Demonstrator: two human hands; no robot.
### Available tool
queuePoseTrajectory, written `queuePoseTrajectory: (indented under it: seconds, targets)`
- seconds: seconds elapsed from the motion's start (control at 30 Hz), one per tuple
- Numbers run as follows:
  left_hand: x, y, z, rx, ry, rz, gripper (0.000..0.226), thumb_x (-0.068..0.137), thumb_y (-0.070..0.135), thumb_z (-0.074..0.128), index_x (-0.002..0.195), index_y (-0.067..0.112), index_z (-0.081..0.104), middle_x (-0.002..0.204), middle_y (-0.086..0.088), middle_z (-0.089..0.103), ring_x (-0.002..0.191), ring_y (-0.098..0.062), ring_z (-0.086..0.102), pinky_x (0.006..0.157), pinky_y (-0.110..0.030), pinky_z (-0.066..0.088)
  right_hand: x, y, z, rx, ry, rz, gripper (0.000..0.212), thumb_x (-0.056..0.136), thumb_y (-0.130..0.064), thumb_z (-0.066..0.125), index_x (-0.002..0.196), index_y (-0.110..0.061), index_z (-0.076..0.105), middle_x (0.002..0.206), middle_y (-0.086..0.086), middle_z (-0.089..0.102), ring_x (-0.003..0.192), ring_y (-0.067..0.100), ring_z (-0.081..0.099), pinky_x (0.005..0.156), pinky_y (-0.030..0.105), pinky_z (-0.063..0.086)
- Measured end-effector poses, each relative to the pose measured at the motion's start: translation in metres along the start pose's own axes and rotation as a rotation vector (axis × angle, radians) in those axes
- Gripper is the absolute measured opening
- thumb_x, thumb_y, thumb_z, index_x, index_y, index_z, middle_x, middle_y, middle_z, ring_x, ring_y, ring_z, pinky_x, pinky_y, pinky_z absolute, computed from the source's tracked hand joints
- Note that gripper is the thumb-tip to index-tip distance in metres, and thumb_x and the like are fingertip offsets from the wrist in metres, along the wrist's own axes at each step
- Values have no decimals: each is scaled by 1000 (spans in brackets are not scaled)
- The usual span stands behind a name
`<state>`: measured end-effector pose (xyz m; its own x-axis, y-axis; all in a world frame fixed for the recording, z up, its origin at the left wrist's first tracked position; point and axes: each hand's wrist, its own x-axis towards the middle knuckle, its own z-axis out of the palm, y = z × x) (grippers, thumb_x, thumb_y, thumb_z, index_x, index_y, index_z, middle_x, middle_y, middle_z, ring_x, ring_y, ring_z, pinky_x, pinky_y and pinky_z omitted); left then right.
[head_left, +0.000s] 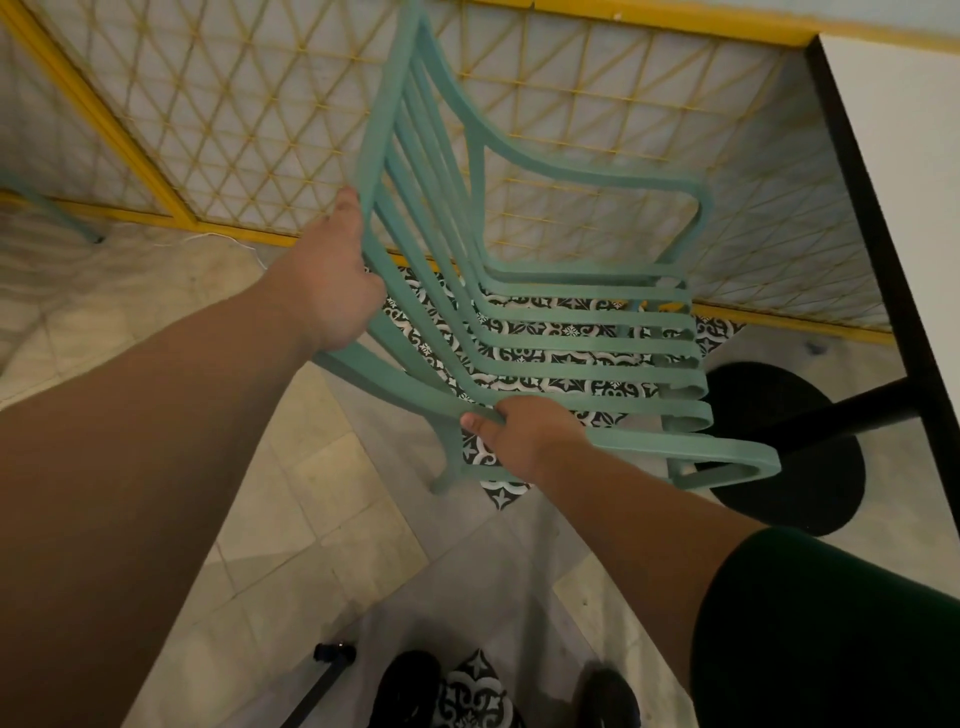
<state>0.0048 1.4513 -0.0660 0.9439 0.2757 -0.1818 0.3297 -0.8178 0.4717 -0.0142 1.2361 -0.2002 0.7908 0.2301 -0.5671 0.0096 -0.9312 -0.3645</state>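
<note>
A teal slatted armchair (587, 340) is held up off the floor in the middle of the head view, its seat slats facing me and its back rising toward the top. My left hand (332, 280) grips the outer bar of the chair's back. My right hand (524, 431) grips the near edge of the seat where the armrest bends. The chair's legs are mostly hidden behind the seat.
A white table (914, 218) with a black edge stands at the right, on a black pedestal base (789, 452). A yellow lattice fence (260, 119) runs behind the chair. Pale and patterned tiles cover the floor. My dark shoes (410, 686) show at the bottom.
</note>
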Motion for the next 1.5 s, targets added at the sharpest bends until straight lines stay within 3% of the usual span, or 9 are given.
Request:
queuePoseTrajectory:
  seconds: [0.13, 0.23, 0.4, 0.53, 0.63, 0.73, 1.0, 1.37, 1.5]
  targets:
    - [10, -2, 0, -23, 11, 31, 80, 94, 9, 53, 160, 24, 9, 119, -5, 46, 79, -21, 57, 68, -34, 43, 4, -5, -7, -3, -20, 27, 67, 91, -76, 43, 101, -14, 66, 86, 5, 67, 80, 21, 64, 57, 30, 42]
    - [18, -5, 0, -25, 19, 40, 78, 95, 9, 52, 159, 27, 11, 121, -9, 50, 76, -19, 58, 60, -30, 42, 5, -13, -11, -20, -32, 46, 69, 93, -75, 41, 109, -13, 65, 90, 6, 67, 84, 22, 64, 62, 32, 45]
    - [24, -7, 2, -29, 21, 36, 79, 96, 11, 50, 160, 28, 9, 137, -12, 47, 92, -26, 57, 73, -36, 44, 4, -15, -17, -11, -66, 43, 62, 95, -72, 43, 110, -16, 64, 91, 4, 66, 86, 21, 64, 71, 34, 51]
    - [17, -11, 5, -19, 64, 76, 78, 96, 16, 51, 162, 17, 9, 158, -9, 27, 130, -30, 44, 105, -40, 43, -24, -11, -24, 148, -126, 31, 55, 98, -62, 46, 137, -23, 55, 124, 5, 63, 109, 23, 60, 95, 39, 50]
    - [9, -12, 1, 8, 111, 141, 68, 96, 15, 49, 158, 5, 22, 163, -11, 20, 148, -30, 25, 122, -40, 25, -80, -20, -53, 278, -11, 57, 45, 104, -49, 44, 140, -21, 51, 133, 5, 61, 104, 17, 58, 97, 37, 48]
    - [-2, -4, -12, 112, -60, 154, 67, 100, 20, 43, 159, 3, 18, 168, -14, 11, 153, -33, 14, 125, -45, 16, -143, -24, -93, 303, 139, 92, 53, 105, -49, 42, 152, -22, 41, 149, 5, 52, 130, 25, 51, 107, 41, 40]
    - [-36, 35, -107, 178, -247, 409, 62, 103, 34, 49, 160, 26, 27, 169, 1, 15, 151, -19, 24, 121, -35, 20, -218, -14, -189, 415, 299, 75, 73, 90, -68, 42, 154, -34, 38, 153, -5, 49, 137, 18, 51, 113, 49, 43]
    - [61, 55, -173, 423, -198, 560, 62, 103, 34, 46, 160, 20, 27, 165, 1, 28, 152, -16, 22, 123, -35, 20, -160, -51, -231, 520, 261, 79, 63, 98, -56, 46, 155, -31, 37, 152, -2, 52, 132, 19, 55, 111, 50, 46]
    - [123, 47, -179, 444, -239, 637, 62, 102, 35, 49, 159, 20, 29, 164, 0, 31, 150, -17, 26, 121, -38, 25, -134, -74, -232, 524, 288, 169, 78, 87, -78, 43, 153, -35, 39, 151, -4, 52, 135, 18, 52, 111, 48, 45]
